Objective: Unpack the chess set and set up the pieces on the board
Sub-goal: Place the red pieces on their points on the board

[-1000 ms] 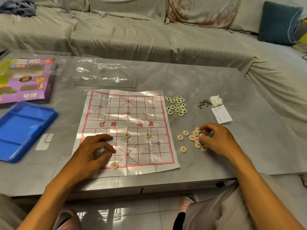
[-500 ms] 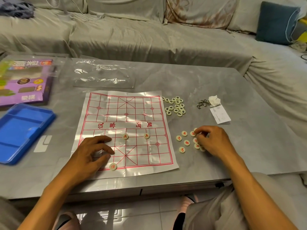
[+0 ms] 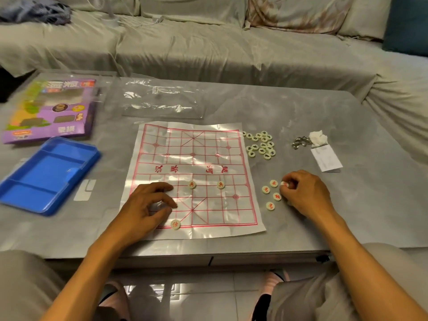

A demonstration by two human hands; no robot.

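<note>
I'm looking down at a grey marbled bench [image 3: 289, 107] catching soft glare. Behind it a long sofa [image 3: 208, 47] is lying under a rumpled grey cover, a teal cushion [image 3: 407, 26] sitting at its right end. Pale floor tiles [image 3: 208, 297] are gleaming below.

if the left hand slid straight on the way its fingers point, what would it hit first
Probably the nearer red-marked piece on the board. The left hand rests there with fingers aimed right and slightly away, roughly along that piece's row; another piece lies beyond.
</note>
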